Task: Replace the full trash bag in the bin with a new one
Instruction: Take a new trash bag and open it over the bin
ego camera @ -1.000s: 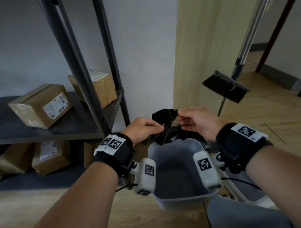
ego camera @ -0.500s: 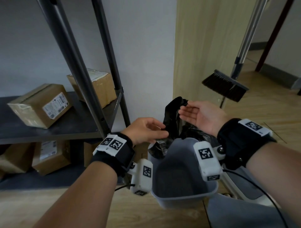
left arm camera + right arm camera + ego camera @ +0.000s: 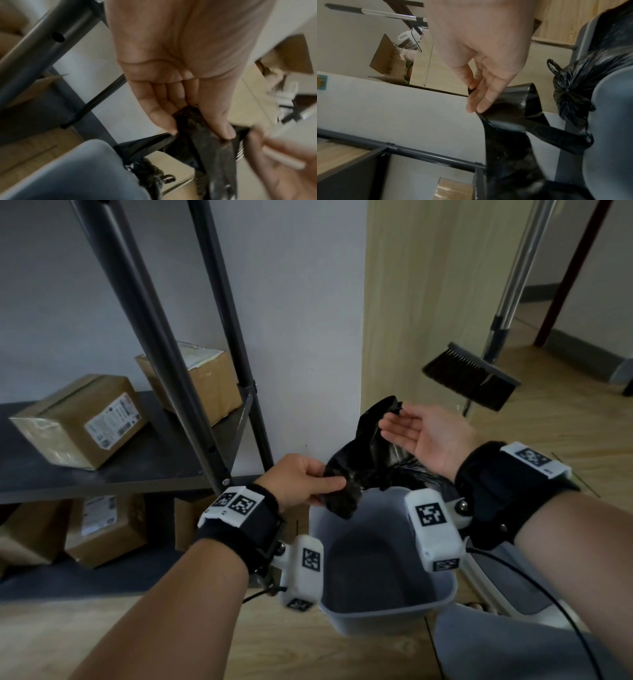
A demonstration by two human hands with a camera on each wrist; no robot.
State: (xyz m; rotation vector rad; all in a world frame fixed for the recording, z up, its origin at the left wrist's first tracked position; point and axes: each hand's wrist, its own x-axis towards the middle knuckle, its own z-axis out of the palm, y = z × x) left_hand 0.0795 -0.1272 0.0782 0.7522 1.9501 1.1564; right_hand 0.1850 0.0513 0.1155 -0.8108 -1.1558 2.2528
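Left hand pinches the lower part of a new black trash bag above the grey bin. Right hand pinches its top edge between thumb and fingers. A tied full bag sits behind the bin. Cardboard boxes carry shipping labels, print unreadable.

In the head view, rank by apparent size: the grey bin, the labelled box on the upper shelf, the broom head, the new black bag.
1. Grey bin, clearly largest.
2. Labelled box.
3-4. New black bag and broom head look about alike; the bag is crumpled, partly hidden by hands, and nearer the camera, so I won't rank them.
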